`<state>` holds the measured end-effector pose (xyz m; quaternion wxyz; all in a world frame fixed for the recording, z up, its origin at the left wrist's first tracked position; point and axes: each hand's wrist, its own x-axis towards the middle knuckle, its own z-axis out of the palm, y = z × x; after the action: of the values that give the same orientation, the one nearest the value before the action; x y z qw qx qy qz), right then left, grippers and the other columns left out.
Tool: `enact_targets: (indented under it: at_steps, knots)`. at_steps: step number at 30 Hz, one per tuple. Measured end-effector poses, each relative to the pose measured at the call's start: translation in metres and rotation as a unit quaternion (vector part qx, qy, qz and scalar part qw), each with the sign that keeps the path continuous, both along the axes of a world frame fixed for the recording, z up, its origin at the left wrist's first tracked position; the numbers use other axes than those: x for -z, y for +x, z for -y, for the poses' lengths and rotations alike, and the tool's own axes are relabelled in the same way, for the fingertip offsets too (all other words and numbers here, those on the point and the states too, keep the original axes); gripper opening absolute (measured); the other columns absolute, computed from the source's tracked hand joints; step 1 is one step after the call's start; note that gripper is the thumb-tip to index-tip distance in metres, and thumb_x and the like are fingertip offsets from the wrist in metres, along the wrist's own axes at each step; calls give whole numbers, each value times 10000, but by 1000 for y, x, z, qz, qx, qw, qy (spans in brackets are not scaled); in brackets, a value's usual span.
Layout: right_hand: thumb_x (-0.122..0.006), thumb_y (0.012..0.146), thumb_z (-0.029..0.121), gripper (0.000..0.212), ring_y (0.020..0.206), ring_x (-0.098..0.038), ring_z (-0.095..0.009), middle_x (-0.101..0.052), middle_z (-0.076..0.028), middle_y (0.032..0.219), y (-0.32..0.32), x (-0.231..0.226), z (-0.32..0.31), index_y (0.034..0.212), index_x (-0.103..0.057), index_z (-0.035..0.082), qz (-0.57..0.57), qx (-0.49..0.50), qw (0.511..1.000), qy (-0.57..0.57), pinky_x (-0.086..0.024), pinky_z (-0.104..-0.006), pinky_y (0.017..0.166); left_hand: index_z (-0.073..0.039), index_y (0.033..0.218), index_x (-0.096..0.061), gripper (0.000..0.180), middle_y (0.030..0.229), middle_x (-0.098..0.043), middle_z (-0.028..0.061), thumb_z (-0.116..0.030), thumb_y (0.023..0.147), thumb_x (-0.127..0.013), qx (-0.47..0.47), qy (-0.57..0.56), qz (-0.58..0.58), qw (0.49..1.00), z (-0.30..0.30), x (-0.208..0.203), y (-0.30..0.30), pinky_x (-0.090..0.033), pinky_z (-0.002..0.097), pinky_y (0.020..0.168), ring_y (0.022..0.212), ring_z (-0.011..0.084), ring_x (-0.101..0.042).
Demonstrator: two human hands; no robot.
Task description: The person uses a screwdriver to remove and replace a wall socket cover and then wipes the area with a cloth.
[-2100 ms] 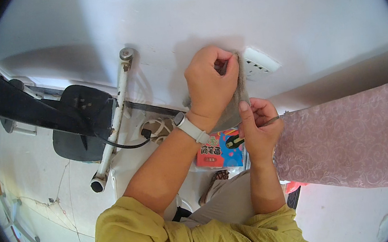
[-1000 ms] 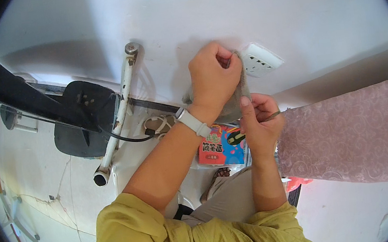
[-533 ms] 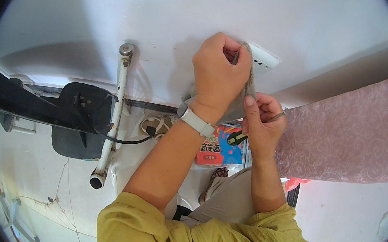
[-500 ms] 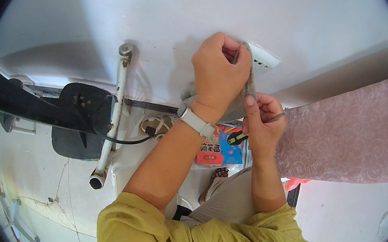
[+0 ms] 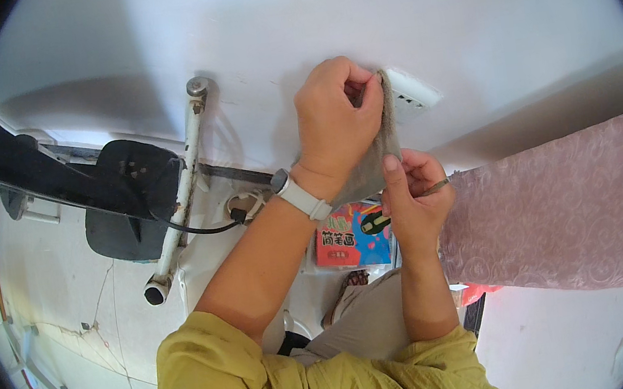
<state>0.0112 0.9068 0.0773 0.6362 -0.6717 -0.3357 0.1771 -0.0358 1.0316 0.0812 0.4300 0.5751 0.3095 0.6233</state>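
Note:
A grey-brown cloth hangs between my hands, close to the white wall. Its upper corner is pinched in the fingers of my left hand, which wears a pale watch strap at the wrist. Lower down and to the right, my right hand holds the cloth's edge between thumb and fingers; a ring shows on one finger. Just right of the cloth's upper edge is a white wall socket, its left part hidden behind the cloth. Whether the cloth touches the socket I cannot tell.
Left stands a white metal bar with worn paint, beside a black chair-like part and a black cable. Below my hands lies a colourful book. A pink patterned fabric-covered surface fills the right side.
Both hands have shifted slightly left with the cloth, which now hangs more spread between them. The cloth still overlaps the socket's left end.

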Motion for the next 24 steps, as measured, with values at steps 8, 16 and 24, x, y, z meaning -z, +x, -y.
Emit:
enact_targets:
  at_steps: [8,16,24]
  knots:
    - [-676,805,96,170,584,-499,-19,-576,16,687,-5,5,-2,883,-568,-9,0,-22,999,-26,-381,-158,501,4,688,-568,136,632,-585,71,-77,727,-670,6,-8,-104,995,-4,19,-7,-470,259,534,555,135,-570]
    - [-672,805,85,159,570,-492,-19,-575,4,706,-4,0,-2,880,-568,-7,3,-9,1000,-13,-376,-156,492,2,689,-563,138,632,-584,72,-76,728,-670,-15,30,8,999,0,0,0,-470,261,534,561,133,-573]
    - [-665,812,90,144,554,-487,-11,-578,10,677,2,9,1,881,-574,4,8,-24,999,-43,-375,-157,480,-8,723,-557,117,656,-583,42,-70,763,-649,24,-140,7,990,12,33,8,-459,244,552,589,100,-557]
